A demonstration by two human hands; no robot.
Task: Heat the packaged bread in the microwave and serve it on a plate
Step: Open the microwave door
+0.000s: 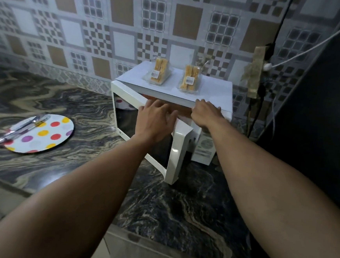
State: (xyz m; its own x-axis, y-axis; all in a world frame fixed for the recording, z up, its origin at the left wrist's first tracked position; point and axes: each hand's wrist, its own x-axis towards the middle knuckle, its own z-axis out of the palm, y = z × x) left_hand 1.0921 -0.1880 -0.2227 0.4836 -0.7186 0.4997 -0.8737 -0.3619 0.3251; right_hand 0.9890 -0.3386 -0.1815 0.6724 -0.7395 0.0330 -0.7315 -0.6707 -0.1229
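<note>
A white microwave (212, 91) stands on the marble counter with its door (178, 148) swung partly open toward me. Two clear packs of bread lie on its top, one at the left (159, 72) and one at the right (190, 79). My left hand (155, 122) reaches over the top edge of the door, fingers spread and fairly straight, touching it. My right hand (206, 113) rests on the microwave's front top edge, fingers curled over it. A polka-dot plate (48, 137) lies on the counter at the left.
Cutlery (22, 127) lies across the plate's left side. Black and white cables and a taped socket (257, 72) hang on the tiled wall right of the microwave. A dark surface rises at the far right. The counter's front edge runs below my arms.
</note>
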